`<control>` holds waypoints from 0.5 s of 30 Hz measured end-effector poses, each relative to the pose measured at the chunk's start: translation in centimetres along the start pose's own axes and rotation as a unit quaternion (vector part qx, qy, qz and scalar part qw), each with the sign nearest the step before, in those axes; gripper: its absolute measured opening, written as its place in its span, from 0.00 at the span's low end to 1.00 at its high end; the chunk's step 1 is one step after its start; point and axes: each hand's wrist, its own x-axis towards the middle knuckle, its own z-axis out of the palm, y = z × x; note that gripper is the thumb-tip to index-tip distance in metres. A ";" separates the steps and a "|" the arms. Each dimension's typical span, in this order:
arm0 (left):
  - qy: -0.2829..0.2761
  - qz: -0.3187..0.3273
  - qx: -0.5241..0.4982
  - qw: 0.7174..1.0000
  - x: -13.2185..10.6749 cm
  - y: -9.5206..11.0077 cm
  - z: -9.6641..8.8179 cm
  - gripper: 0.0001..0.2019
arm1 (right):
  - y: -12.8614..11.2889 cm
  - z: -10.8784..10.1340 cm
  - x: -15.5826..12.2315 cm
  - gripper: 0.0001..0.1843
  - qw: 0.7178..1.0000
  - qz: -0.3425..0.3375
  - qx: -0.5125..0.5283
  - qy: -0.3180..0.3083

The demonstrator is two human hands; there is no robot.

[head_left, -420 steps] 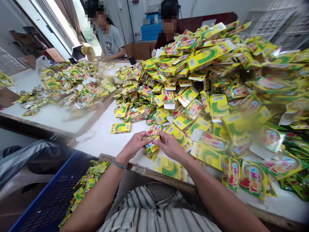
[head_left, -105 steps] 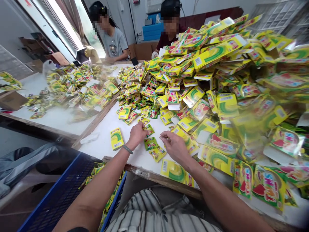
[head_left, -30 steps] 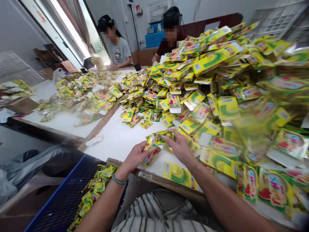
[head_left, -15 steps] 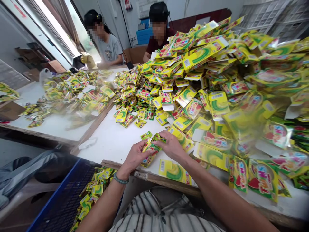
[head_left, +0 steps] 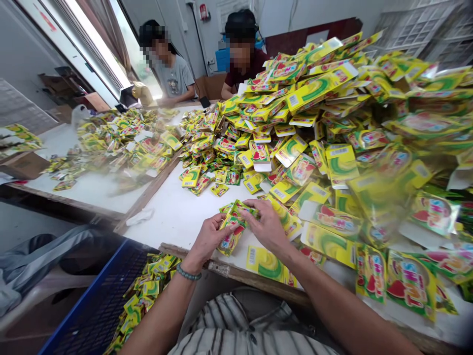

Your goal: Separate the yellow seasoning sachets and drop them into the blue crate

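My left hand (head_left: pixel 207 239) is closed on a small stack of yellow-green candy sachets (head_left: pixel 231 235) just above the near edge of the white table (head_left: pixel 177 217). My right hand (head_left: pixel 266 226) meets it from the right, its fingers pinching more sachets at the top of the same stack. A flat yellow card pack (head_left: pixel 264 259) lies on the table right below my right wrist. A huge heap of yellow and green packs (head_left: pixel 332 128) rises to the right and behind my hands.
A blue crate (head_left: pixel 99 305) holding several finished sachets stands at the lower left beside my lap. A second table (head_left: pixel 84 185) with scattered packs is to the left. Two other people (head_left: pixel 173 74) sit at the far end, behind the heap.
Over the last second both hands have stayed together at the table edge, gathering the sachets into one stack. Earlier they were apart, picking loose sachets off the table.
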 end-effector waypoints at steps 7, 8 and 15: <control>-0.006 0.014 0.011 1.000 -0.2 0.7 -0.1 0.23 | 0.1 -0.5 0.3 0.13 0.997 -0.010 -0.027 -0.066; -0.009 0.011 0.017 1.000 -0.2 0.7 -0.2 0.23 | 0.1 -0.5 0.2 0.14 0.997 -0.006 -0.026 -0.072; -0.018 -0.004 0.011 1.000 -0.4 0.4 -0.6 0.23 | 0.2 0.3 -0.5 0.16 0.982 -0.018 -0.043 -0.185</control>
